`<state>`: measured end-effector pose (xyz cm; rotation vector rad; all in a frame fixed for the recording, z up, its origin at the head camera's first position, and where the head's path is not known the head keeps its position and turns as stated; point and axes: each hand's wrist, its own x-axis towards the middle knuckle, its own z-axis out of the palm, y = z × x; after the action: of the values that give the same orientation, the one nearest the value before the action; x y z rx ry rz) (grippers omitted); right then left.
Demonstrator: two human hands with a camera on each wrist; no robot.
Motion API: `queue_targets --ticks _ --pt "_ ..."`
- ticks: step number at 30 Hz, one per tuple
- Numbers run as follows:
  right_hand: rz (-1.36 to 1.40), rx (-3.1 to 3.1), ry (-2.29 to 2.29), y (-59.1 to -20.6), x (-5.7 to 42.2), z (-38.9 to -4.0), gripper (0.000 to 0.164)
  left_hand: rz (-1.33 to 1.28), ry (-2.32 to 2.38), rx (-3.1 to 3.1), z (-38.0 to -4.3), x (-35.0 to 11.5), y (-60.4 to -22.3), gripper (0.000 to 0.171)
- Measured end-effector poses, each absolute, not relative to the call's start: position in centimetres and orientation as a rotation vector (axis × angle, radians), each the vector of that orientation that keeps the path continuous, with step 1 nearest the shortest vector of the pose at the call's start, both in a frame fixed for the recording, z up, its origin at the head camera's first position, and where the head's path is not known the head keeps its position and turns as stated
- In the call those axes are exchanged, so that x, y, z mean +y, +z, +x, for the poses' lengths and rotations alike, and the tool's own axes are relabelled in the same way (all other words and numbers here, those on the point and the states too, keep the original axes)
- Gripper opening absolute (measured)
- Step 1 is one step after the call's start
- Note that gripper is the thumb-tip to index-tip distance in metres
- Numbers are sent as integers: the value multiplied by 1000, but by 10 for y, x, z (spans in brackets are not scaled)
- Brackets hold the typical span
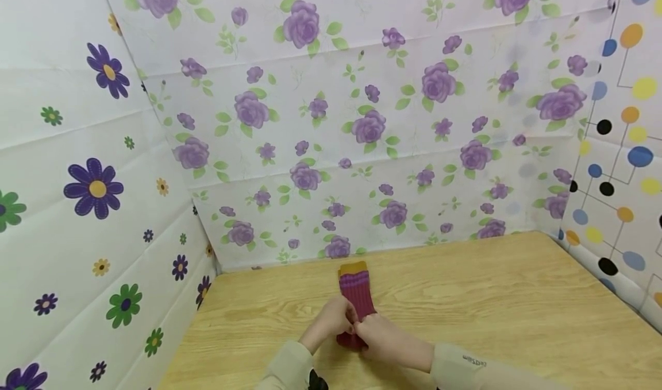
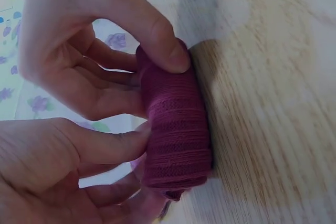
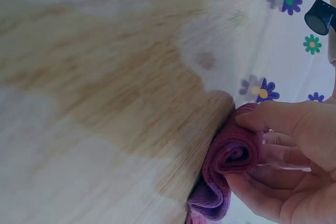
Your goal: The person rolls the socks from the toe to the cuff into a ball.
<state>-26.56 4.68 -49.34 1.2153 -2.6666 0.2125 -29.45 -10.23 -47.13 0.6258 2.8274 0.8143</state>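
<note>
A maroon ribbed pair of socks (image 1: 358,295) with purple stripes and a mustard cuff lies lengthwise on the table, its cuff end pointing away from me. Its near end is wound into a thick roll (image 2: 176,129). From the right wrist view the roll's spiral end (image 3: 236,156) shows, with an unrolled fold below it. My right hand (image 1: 385,338) grips the roll, thumb on the near side and fingers curled behind. Beside it, my left hand (image 1: 333,318) pinches the other part of the roll, its thumb (image 2: 115,145) against the knit.
The wooden table (image 1: 491,298) extends to both sides of the socks. Behind it hangs a white sheet (image 1: 320,126) with purple roses. A daisy-patterned sheet (image 1: 67,252) stands at left, a dotted one (image 1: 620,217) at right.
</note>
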Motion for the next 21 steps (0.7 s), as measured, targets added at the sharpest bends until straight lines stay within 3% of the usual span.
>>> queue_targets --ticks 16,21 --pt "1273 -2692 607 -489 56 -282 10 920 706 2817 -297 -105 -472 11" --pt "1259 -2791 737 -485 59 -287 14 989 704 2834 -297 -109 -477 12"
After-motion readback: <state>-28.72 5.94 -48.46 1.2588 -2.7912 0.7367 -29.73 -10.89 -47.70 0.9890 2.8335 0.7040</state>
